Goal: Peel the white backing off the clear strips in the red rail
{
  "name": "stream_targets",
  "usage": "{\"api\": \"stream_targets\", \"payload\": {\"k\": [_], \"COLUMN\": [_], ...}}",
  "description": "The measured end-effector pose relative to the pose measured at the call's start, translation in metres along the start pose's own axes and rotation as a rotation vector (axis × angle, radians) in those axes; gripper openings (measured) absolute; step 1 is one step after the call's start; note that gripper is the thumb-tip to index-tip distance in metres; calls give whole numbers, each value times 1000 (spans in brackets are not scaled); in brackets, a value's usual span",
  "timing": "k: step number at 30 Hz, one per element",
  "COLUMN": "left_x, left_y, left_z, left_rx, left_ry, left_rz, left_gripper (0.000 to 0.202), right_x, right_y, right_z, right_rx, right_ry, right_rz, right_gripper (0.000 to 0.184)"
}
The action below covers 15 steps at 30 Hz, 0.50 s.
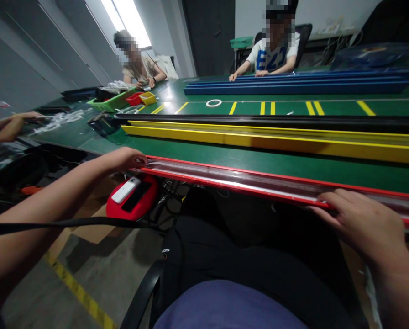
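Note:
A long red channel profile (245, 179) lies along the near edge of the green table, its hollow side up with a clear, shiny strip inside. At its left end my left hand (127, 159) is closed, fingers curled at the tip of the profile. Farther right, my right hand (358, 219) grips the near wall, thumb outside and fingers over the rim. Just beyond lies a yellow profile (225, 137), parallel to the red one, with a black profile (276, 120) behind it.
Blue profiles (293, 87) lie across the table before a seated co-worker (276, 50). A white ring (213, 103) sits near yellow tape marks. Green, red and yellow bins (112, 101) stand at left. Below the edge, a red stool (146, 201) carries a white phone (125, 190).

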State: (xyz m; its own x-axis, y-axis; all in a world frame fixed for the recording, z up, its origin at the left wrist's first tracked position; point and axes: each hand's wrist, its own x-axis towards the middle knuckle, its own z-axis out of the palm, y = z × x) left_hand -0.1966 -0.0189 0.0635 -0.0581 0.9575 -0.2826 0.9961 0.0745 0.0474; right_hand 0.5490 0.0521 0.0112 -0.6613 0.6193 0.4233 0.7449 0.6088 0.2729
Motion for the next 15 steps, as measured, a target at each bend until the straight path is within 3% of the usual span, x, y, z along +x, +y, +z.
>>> {"api": "stream_targets", "payload": {"k": [8, 15], "left_x": [-13, -31], "left_y": [15, 11], "left_z": [-8, -4], "left_rx": [48, 261], "left_ry": [38, 288], "left_rz": [119, 193], "left_gripper": [43, 53], "right_x": [1, 1], "right_y": [3, 4], "right_z": [0, 2], "right_rx": [-15, 0], "right_ry": [47, 26], "right_rz": [-26, -40], "right_gripper": [49, 45]}}
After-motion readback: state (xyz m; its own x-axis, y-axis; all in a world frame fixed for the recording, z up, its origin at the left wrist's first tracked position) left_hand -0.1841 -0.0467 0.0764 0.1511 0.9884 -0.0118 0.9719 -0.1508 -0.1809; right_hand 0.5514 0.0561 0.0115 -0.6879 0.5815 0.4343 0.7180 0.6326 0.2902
